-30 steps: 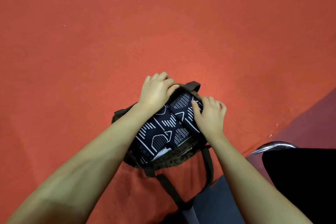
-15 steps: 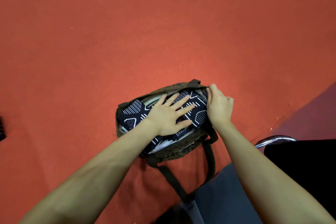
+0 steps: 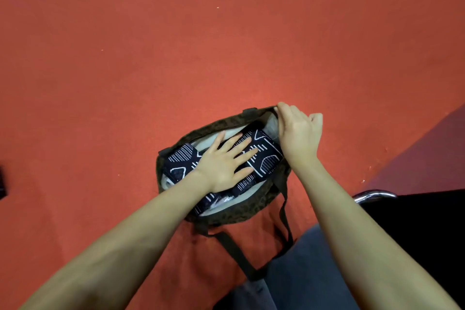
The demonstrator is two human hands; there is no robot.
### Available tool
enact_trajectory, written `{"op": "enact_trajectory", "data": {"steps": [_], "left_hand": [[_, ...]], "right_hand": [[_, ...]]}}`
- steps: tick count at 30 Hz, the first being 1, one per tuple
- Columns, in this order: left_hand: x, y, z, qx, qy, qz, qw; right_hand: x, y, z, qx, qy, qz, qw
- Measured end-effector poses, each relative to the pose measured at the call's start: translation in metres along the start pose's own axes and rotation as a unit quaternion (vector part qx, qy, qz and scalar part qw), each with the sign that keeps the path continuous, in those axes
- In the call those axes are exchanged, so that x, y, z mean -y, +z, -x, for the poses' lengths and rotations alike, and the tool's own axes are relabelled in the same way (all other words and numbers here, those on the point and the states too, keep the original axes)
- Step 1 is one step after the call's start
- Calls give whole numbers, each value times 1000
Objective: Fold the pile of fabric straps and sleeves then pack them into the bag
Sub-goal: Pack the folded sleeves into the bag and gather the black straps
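Note:
A dark olive patterned bag (image 3: 234, 216) with a pale lining sits open on the red floor. Folded navy fabric with white line patterns (image 3: 268, 158) lies inside it, filling most of the opening. My left hand (image 3: 224, 158) lies flat on top of the fabric, fingers spread and straight, pressing down. My right hand (image 3: 299, 133) grips the bag's far right rim, fingers curled over the edge. The bag's dark straps (image 3: 236, 251) trail toward me.
Red carpet floor (image 3: 176, 58) spreads all around the bag. A black chair seat with a chrome tube (image 3: 375, 195) stands at the right. A darker maroon floor strip (image 3: 427, 153) runs along the right. A small dark object (image 3: 2, 182) shows at the left edge.
My left hand moved from the bag's far rim onto the fabric and now presses it flat. My right hand shifted from the fabric to the bag's right rim. The fabric sank deeper in.

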State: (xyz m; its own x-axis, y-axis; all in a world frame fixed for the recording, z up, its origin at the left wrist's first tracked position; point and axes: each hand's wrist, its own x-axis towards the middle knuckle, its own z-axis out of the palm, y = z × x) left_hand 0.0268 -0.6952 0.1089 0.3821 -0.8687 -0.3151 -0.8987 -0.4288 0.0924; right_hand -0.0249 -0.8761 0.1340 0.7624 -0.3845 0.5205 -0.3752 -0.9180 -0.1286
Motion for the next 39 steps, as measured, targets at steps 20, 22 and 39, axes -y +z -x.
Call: {"op": "enact_trajectory", "data": {"steps": [20, 22, 39], "left_hand": [[18, 44, 109, -86, -170, 105, 976], [19, 46, 109, -93, -172, 107, 975], [30, 18, 150, -80, -187, 127, 971]], "right_hand": [[44, -8, 132, 297, -294, -99, 903], [44, -4, 137, 263, -300, -72, 914], [93, -61, 95, 180, -256, -149, 938]]}}
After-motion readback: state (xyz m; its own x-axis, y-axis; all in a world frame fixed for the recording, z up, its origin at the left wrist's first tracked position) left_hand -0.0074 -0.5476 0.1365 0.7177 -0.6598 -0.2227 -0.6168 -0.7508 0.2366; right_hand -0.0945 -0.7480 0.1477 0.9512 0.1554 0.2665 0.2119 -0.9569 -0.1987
